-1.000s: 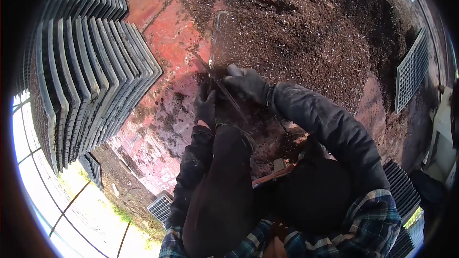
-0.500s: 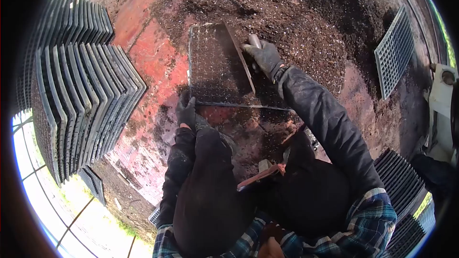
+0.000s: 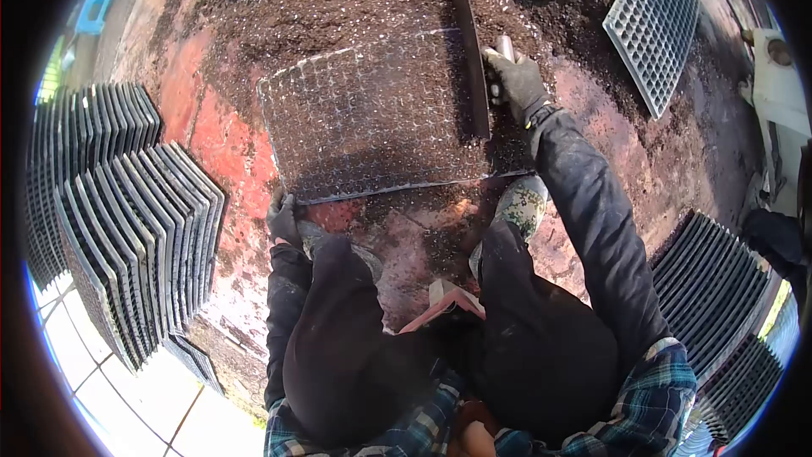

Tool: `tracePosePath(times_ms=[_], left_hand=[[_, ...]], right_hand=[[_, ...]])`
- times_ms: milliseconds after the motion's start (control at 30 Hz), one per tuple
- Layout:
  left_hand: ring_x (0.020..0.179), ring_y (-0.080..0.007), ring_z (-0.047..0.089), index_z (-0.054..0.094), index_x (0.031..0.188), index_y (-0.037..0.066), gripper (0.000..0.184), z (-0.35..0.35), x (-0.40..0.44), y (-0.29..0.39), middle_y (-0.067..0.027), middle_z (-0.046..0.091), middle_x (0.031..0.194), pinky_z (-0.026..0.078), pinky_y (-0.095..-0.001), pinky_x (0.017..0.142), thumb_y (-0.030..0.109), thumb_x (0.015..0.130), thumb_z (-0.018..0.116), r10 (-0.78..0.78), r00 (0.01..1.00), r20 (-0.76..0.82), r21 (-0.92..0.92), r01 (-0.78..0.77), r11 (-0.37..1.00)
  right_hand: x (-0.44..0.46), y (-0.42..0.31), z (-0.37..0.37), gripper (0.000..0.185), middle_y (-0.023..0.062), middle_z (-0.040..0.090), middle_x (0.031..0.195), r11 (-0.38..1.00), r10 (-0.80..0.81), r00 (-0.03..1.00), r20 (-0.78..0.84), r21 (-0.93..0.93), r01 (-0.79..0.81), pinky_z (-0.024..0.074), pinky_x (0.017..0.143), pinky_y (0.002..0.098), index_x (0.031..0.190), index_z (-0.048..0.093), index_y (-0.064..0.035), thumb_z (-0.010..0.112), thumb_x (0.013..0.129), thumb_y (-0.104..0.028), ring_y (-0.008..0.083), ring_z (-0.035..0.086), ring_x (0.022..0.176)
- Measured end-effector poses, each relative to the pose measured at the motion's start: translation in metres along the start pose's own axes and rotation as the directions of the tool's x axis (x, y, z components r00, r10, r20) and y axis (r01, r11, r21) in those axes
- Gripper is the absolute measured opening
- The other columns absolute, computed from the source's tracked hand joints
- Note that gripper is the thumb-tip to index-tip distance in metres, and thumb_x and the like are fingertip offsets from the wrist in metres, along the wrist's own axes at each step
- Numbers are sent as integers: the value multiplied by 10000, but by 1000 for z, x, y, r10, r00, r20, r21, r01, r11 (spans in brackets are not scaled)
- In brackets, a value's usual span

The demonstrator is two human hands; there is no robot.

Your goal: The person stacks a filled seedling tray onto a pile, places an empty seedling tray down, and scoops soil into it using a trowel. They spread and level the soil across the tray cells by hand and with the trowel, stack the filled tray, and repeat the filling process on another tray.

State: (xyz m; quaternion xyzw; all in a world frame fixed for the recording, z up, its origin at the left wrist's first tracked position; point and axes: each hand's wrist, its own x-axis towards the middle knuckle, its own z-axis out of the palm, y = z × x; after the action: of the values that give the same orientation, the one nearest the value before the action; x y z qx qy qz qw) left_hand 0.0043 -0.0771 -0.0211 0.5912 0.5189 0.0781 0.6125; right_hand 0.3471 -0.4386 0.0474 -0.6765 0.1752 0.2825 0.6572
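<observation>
A cell tray (image 3: 364, 118) lies flat in front of me, its cells filled with dark soil. My gloved right hand (image 3: 518, 85) is closed round the handle of a long, straight-edged scraper (image 3: 474, 63), whose blade stands across the right part of the tray. Loose soil lies along the blade and over the tray's right end. My gloved left hand (image 3: 285, 218) is at the tray's near left corner, its fingers closed on the edge.
Stacks of black trays (image 3: 139, 237) stand at the left, and more stacked trays (image 3: 710, 279) at the lower right. An empty tray (image 3: 655, 25) rests at the upper right. Behind the filled tray spreads a soil heap (image 3: 338, 8). A blue object (image 3: 97, 11) is at the far left.
The scraper and my right hand have moved right across the tray, uncovering more filled cells. My left hand stays by the near left corner. The view has shifted.
</observation>
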Motion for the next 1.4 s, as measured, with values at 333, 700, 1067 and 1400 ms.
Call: tracePosePath(times_ms=[333, 700, 1067, 1400], left_hand=[[782, -165, 607, 407, 1307, -9, 462, -1, 0, 5, -102, 577, 1068, 543, -278, 634, 78, 879, 558, -76, 997, 2, 8, 76, 997], [866, -192, 603, 382, 1317, -19, 473, -7, 4, 2, -113, 550, 1095, 547, -300, 679, 104, 891, 546, -54, 997, 62, 27, 53, 998], [749, -151, 592, 439, 1263, 2, 414, -4, 7, 1, -76, 579, 961, 534, -273, 616, 103, 883, 566, -75, 996, 37, -37, 77, 996], [790, -155, 601, 395, 1301, -15, 443, 3, -5, 15, -83, 579, 1003, 534, -272, 639, 96, 896, 537, -84, 994, 64, 9, 84, 996]], right_hand=[[14, 1, -114, 151, -19, 510, 630, 999, -39, 991, -128, 1, 39, 349, 363, 240, 854, 551, -95, 582, 891, -238, 83, 451, 432], [-63, -8, -51, 262, 89, 608, 792, 936, -228, 963, -144, -306, 176, 505, 485, 250, 946, 561, -3, 658, 812, -205, 139, 607, 646], [-81, 129, 197, 432, 141, 628, 787, 795, -219, 745, 630, -327, 510, 501, 513, 309, 1033, 551, 47, 668, 759, -266, 177, 620, 593], [-58, 38, 51, 251, 32, 560, 684, 993, 118, 958, 261, -2, -122, 426, 352, 188, 967, 514, 25, 612, 861, -180, 65, 491, 433]])
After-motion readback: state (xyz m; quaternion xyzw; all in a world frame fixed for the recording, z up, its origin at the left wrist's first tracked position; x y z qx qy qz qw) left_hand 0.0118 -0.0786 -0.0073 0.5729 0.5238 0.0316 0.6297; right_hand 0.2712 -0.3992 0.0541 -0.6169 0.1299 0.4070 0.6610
